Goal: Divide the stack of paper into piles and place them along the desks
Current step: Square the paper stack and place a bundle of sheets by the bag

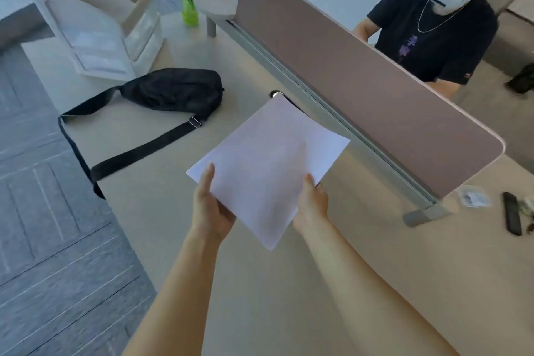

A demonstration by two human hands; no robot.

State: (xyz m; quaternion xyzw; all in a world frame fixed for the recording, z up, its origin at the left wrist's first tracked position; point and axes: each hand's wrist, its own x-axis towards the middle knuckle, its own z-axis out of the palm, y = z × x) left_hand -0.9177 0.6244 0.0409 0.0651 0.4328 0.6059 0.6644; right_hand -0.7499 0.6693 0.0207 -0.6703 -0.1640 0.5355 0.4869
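I've got the paper (268,165) pinched at its near edge by left hand (209,208) and right hand (312,205) above the desk (150,188) — mid-carry, unsplit — next I peel off a pile.

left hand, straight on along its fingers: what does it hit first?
Probably the black bag. The left hand, gripping the paper, points up-image over bare desk toward the bag's right end; depth is unclear.
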